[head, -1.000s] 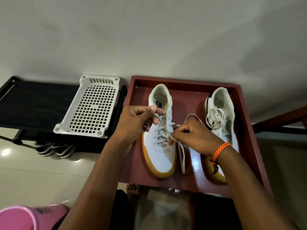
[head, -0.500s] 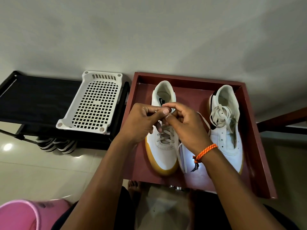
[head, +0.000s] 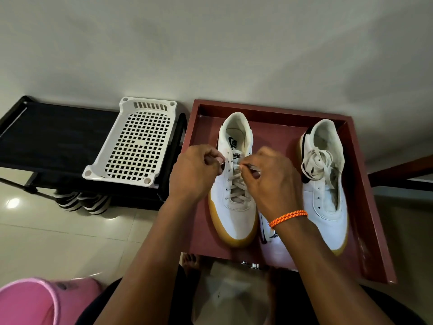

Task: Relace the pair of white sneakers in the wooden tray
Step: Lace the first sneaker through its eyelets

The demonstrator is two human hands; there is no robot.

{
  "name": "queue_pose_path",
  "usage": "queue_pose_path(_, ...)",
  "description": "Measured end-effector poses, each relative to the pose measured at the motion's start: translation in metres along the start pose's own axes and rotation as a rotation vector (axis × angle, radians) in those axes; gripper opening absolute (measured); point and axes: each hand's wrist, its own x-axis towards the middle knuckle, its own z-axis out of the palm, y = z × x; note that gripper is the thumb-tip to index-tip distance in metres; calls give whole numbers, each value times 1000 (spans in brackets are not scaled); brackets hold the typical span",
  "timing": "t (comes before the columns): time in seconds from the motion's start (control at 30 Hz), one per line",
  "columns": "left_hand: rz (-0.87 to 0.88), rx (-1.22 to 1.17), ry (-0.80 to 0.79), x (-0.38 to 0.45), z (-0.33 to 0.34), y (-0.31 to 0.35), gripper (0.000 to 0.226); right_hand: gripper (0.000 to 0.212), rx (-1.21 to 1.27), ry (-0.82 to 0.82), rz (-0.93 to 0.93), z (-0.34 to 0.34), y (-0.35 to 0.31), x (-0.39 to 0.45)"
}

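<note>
Between both hands sits the left sneaker (head: 234, 207); left hand (head: 194, 174) curled pinching its edge, right hand (head: 271, 181) pinching the lace (head: 237, 184) tip.

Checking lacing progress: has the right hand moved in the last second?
Yes. The right hand went from the tray floor between the shoes to over the left shoe's upper eyelets, near the left hand.

"NIKE" on left sneaker's tongue (head: 236, 155)
</note>
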Motion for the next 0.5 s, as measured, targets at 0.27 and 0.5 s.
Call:
queue_pose_path(0.27,-79,183,-3,-3,2,-3,18,9,-219,51,-28,10,-10,-7)
queue_pose_path(0.5,-79,181,-28,-4,1,0,21,11,-243,21,-27,11,-15,-6)
